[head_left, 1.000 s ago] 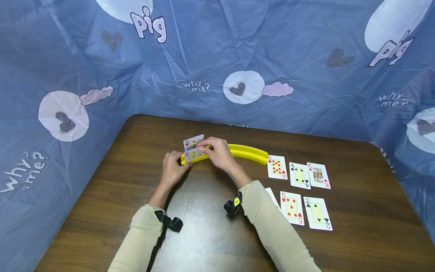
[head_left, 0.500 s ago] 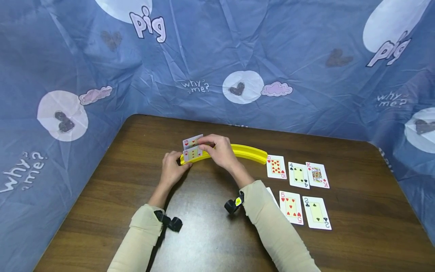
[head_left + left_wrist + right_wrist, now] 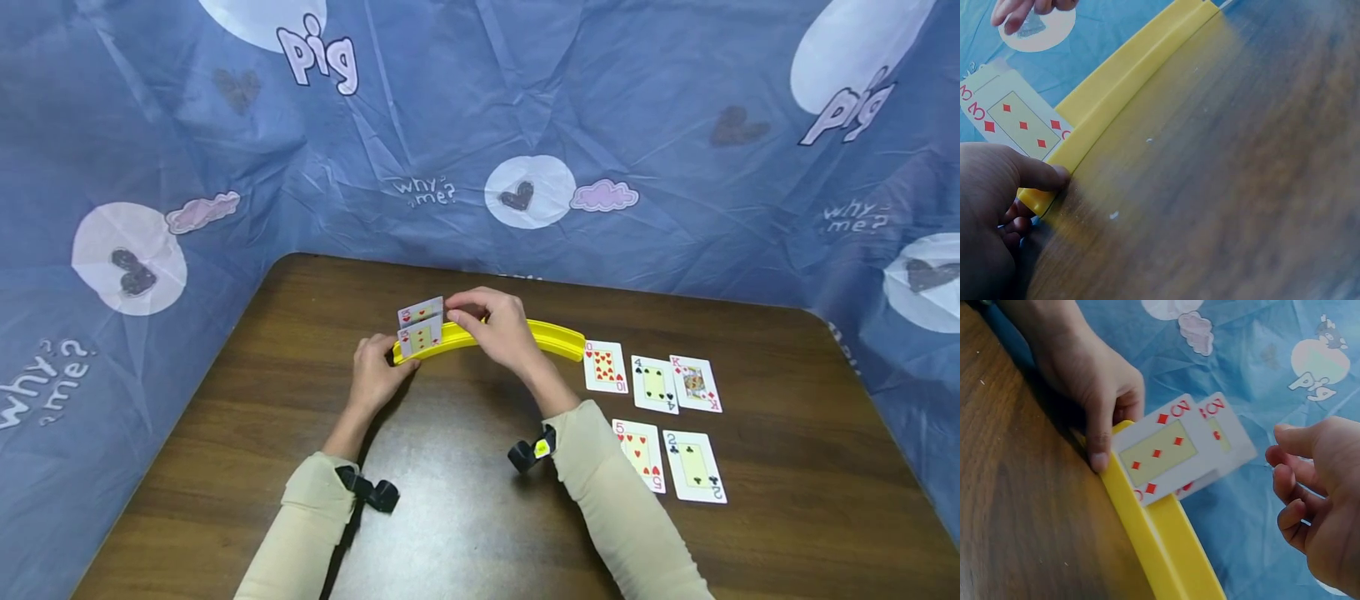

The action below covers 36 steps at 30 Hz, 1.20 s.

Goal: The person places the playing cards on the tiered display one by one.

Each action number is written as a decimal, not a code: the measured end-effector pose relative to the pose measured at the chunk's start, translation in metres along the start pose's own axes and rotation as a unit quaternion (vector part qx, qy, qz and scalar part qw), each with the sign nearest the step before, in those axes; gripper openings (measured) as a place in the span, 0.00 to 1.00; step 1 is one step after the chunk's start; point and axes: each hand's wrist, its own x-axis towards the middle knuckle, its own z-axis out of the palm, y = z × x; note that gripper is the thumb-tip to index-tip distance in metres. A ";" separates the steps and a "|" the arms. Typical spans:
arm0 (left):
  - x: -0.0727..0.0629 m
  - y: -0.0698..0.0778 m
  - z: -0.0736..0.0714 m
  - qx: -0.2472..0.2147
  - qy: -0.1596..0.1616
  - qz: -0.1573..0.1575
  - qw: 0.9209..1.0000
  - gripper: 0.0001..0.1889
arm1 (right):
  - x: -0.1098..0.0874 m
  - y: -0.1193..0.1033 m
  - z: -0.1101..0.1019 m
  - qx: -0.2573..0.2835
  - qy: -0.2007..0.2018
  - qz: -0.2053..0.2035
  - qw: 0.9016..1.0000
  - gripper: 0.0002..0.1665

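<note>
A curved yellow card holder (image 3: 558,338) lies on the table, and my left hand (image 3: 372,372) grips its left end, thumb in front and fingers behind. Two playing cards stand in its slots beside that hand. The three of diamonds (image 3: 1157,454) is in front; behind it, partly covered, is the three of hearts (image 3: 1227,445). My right hand (image 3: 501,330) hovers over the middle of the holder, just right of the cards. In the right wrist view its fingers (image 3: 1291,481) are loosely bent, apart from the cards, with nothing between them.
Right of the holder, face up on the wooden table (image 3: 247,400), lie the ten of hearts (image 3: 604,367), four of spades (image 3: 655,385) and king of diamonds (image 3: 696,383). Nearer are the five of hearts (image 3: 638,455), partly under the right sleeve, and two of clubs (image 3: 694,467).
My right hand has let go of the three of diamonds and drawn back to the right. My left hand keeps its grip. A white card edge by the right sleeve is now covered.
</note>
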 end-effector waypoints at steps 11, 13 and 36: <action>0.000 0.000 0.000 0.009 -0.009 -0.010 1.000 0.19 | -0.016 0.003 -0.031 -0.013 0.006 0.015 1.000 0.11; 0.000 0.000 0.000 0.010 -0.011 -0.014 1.000 0.19 | -0.018 0.004 -0.036 -0.016 0.006 0.020 1.000 0.11; 0.000 -0.002 0.001 0.006 0.005 0.013 1.000 0.17 | -0.046 0.015 -0.089 -0.067 0.038 0.066 0.995 0.14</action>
